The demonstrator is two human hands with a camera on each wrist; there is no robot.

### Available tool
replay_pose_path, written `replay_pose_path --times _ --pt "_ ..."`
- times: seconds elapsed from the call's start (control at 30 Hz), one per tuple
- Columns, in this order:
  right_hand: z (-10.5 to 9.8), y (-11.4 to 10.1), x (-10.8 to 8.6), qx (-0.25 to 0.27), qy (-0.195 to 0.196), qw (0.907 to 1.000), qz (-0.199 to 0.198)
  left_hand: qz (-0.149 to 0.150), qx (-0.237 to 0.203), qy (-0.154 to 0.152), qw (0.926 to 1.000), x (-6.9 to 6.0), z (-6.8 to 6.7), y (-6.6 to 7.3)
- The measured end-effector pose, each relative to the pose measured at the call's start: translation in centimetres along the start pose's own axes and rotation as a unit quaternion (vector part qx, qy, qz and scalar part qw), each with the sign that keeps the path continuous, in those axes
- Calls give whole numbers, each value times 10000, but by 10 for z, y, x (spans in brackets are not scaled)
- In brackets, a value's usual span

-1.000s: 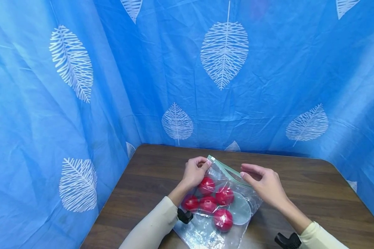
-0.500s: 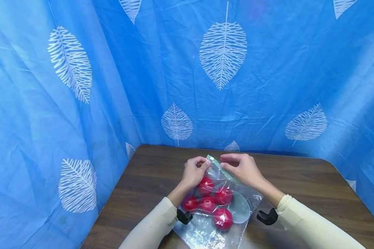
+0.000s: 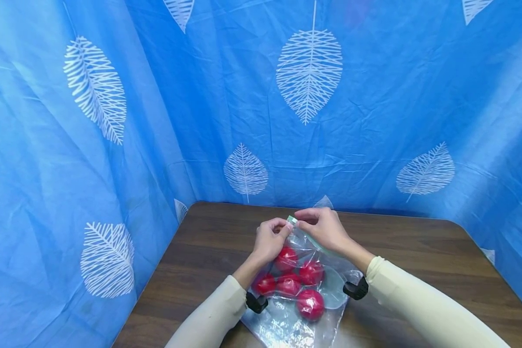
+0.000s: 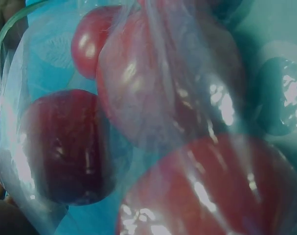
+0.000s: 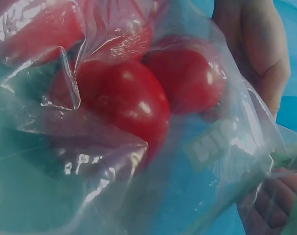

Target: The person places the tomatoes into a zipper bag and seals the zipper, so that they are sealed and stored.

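A clear slider zip bag (image 3: 282, 319) with several red tomatoes (image 3: 311, 305) inside hangs between my hands over the table. My left hand (image 3: 269, 239) pinches its upper corner, beside the white slider (image 3: 292, 220). At that same corner my right hand (image 3: 324, 229) pinches the bag's mouth close to the slider, thumb and fingers on either side. The green zip strip (image 3: 315, 241) runs down to the right, partly covered by the right hand. Through the plastic, tomatoes (image 4: 70, 147) fill the left wrist view; the right wrist view shows tomatoes (image 5: 124, 103) and part of a hand (image 5: 273, 200).
A dark wooden table (image 3: 426, 270) lies under the bag. Blue curtains (image 3: 369, 96) with white leaf prints enclose its back and left side. A black wrist camera (image 3: 256, 302) sits on the left wrist, another camera (image 3: 355, 290) on the right.
My right hand has moved left along the green zip, from its right part up to the slider corner. The zip strips, spread apart before, have come together. My left hand keeps its hold.
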State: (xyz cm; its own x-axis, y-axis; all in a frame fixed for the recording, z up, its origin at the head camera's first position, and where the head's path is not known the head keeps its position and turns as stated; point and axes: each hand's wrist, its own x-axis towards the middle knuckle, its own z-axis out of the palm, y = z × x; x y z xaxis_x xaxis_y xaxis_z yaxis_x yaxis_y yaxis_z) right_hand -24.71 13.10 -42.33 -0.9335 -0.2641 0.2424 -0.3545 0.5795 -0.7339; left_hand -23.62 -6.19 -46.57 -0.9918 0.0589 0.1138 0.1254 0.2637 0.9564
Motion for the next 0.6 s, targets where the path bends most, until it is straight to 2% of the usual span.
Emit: replay_pose_path --times 0.2,0.43,0.6 --pt "6 -3 4 -121 136 9998 -16 73 55 11 10000 0 0 -1" --pt "7 -5 6 -152 185 9996 165 64 7 52 10000 0 1 0" --pt "7 -5 7 -245 192 9995 89 60 -97 70 9999 -1 2 -1"
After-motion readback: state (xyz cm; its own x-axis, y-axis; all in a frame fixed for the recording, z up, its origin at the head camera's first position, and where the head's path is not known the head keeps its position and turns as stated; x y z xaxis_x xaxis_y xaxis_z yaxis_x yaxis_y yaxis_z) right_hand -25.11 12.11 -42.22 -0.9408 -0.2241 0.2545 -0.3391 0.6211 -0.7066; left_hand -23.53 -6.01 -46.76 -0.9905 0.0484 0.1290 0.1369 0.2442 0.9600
